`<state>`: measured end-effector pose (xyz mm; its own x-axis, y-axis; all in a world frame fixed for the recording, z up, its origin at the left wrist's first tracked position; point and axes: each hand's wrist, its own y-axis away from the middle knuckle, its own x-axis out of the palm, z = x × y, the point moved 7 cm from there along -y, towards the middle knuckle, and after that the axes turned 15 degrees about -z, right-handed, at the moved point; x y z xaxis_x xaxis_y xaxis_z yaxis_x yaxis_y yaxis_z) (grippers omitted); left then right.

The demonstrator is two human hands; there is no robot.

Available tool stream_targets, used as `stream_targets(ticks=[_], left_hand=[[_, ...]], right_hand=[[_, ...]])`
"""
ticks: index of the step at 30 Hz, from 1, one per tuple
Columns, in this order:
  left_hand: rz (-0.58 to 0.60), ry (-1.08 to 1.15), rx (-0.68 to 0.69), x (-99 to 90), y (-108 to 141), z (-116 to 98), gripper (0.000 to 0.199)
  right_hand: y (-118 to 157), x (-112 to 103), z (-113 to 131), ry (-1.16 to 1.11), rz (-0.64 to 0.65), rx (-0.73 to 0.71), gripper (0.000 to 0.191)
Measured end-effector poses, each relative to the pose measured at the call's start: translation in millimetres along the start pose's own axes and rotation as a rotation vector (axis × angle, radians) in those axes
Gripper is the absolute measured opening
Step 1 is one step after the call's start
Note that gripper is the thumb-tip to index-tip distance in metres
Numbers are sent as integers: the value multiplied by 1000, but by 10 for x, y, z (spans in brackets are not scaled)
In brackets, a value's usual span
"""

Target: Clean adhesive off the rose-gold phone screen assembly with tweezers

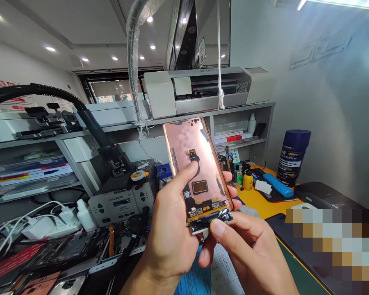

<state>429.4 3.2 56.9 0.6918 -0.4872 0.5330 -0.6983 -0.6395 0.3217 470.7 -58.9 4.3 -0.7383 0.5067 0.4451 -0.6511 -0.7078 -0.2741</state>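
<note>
A phone screen panel (184,139) with a copper-coloured back is held up in the middle of the head view, its back turned toward me. My left hand (175,217) is closed around it, thumb pressed near a small flex connector (192,155) and fingertips wrapped over the right edge. At the panel's lower end hangs a black, shiny flex strip (209,222). My right hand (246,246) pinches that strip between thumb and index finger. Under both hands lie blue and white sheets (221,266), partly hidden.
A rework station (119,205) and phone parts (67,250) fill the left. On the right are a spray can (293,157), a blue-handled tool (278,185), a yellow bottle (248,180) and a dark phone-like slab (283,225). A metal hose (133,53) hangs above.
</note>
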Motion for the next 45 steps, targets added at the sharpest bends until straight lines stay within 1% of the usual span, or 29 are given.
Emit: stream_targets(ticks=[3,5,8,11,13,16,19,22,24,28,30,33,35,38,41,45], left_hand=[[12,22,40,3,17,-4,49],[-9,8,99,-20,26,-16,49],[-33,-85,208,-55,35,-39,49],[-16,-176,251,-61,30,-33,49],[-15,-164,263,-59,20,-43,47],[-32,-78,286,-51,0,-78,42],[-60,-28,327,-56,-23,-103,36],[-80,-87,356,-69,-45,-92,36],[-83,-144,385,-76,-50,-88,38],[-103,-195,487,-96,-42,-135,35],[-98,-209,509,-97,-45,-147,34],[-79,-236,522,-88,-52,-149,37],[-82,-242,536,-89,-51,-155,37],[-70,-233,520,-80,-48,-148,35],[-44,-208,477,-64,-42,-139,34],[-17,-148,344,-53,-48,-95,39]], right_hand=[[4,-7,-22,-4,-8,3,34],[-8,-7,-36,-12,0,5,33],[-38,-15,-41,-11,6,-2,35],[-54,-17,-14,15,20,-28,37],[-61,-20,5,43,19,-43,37],[-80,-17,4,61,18,-37,39],[-112,-4,-52,-11,37,23,38],[-139,-6,-109,-120,55,79,34],[-147,-11,-133,-155,68,105,33],[-154,5,-108,-208,105,128,35],[-167,14,-74,-235,111,124,38],[-191,3,-56,-231,93,137,40],[-196,-11,-60,-217,84,153,36],[-187,-30,-65,-207,72,164,31],[-173,-34,-69,-189,63,162,33],[-165,-30,-71,-174,56,153,35]])
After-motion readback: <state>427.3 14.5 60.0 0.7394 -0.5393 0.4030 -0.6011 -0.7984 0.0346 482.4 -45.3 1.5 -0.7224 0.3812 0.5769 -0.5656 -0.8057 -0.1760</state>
